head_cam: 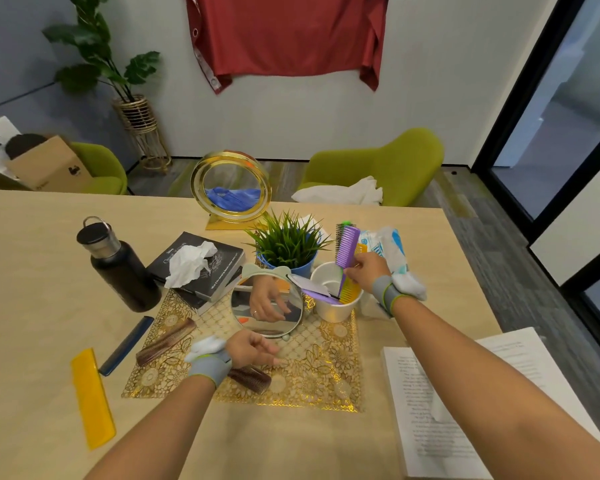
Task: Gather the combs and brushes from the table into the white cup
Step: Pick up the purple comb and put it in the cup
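The white cup (336, 308) stands on the gold mat's far right corner. A purple comb (347, 247), a yellow comb (350, 292) and a black brush with a green tip (342, 230) stick up out of it. My right hand (369, 270) grips the purple comb by its lower part, over the cup. My left hand (253, 349) hovers above the mat with fingers apart, holding nothing. On the table lie a yellow comb (92, 398), a dark blue comb (127, 345), a brown comb (165, 341) and a dark brown comb (250, 378) partly under my left wrist.
A round mirror (266, 306) stands mid-mat beside the cup. A potted plant (286, 245), stacked books with tissue (196, 263), a black bottle (120, 268) and a gold ring ornament (231, 188) stand behind. Printed papers (465, 400) lie at right, plastic packaging (390, 249) behind the cup.
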`<act>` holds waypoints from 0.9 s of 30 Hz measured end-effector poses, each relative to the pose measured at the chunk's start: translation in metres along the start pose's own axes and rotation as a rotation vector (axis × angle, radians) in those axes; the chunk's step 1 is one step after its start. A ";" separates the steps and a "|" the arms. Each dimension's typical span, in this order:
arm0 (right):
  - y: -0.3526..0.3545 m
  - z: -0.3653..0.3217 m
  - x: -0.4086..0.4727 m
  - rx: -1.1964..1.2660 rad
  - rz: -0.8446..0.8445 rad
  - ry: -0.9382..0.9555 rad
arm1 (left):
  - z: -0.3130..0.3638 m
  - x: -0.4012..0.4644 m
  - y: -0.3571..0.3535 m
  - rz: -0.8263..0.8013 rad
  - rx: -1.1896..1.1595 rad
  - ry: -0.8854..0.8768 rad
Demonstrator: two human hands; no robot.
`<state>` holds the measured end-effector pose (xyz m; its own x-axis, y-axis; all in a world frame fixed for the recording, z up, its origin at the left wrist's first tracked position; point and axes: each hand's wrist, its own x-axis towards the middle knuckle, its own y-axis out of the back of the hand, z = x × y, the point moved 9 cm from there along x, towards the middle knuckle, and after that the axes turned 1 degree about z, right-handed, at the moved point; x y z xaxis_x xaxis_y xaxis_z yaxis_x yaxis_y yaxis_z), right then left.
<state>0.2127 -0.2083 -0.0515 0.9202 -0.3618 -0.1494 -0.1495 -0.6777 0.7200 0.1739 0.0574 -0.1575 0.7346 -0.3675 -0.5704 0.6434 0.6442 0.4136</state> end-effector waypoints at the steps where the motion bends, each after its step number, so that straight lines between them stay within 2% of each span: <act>1: -0.001 0.000 0.000 -0.006 -0.001 -0.002 | -0.003 0.000 0.002 0.007 0.005 0.008; 18: -0.002 0.000 -0.006 -0.019 0.015 -0.044 | -0.040 -0.002 0.024 0.016 0.191 0.090; 27: -0.001 -0.011 -0.011 0.014 0.004 -0.004 | -0.031 0.001 0.011 0.016 0.464 0.037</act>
<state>0.2067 -0.1969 -0.0436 0.9182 -0.3669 -0.1491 -0.1583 -0.6851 0.7110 0.1754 0.0844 -0.1756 0.7422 -0.3307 -0.5829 0.6668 0.2779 0.6915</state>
